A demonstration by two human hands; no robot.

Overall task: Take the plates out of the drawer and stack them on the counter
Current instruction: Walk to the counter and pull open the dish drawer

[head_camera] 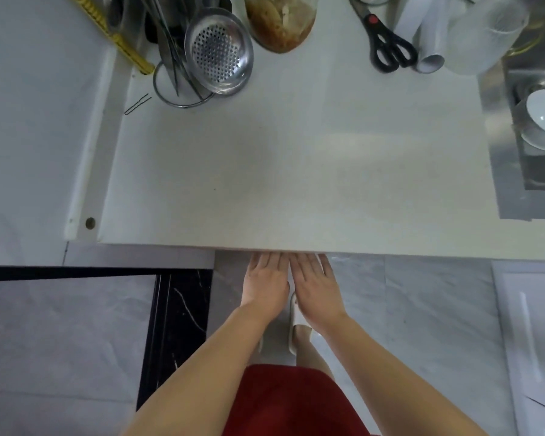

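Head view: 2 hands, left hand [266,283] beside right hand [317,283], under 1 counter [296,171].

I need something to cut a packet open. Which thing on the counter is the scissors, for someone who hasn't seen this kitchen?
On the white counter, look to the far edge near the steel sink. The black-handled scissors lie flat there beside white rolled tubes, marked by a red pivot.

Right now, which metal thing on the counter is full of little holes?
The round strainer propped in the wire rack at back left; the scissors have solid blades.
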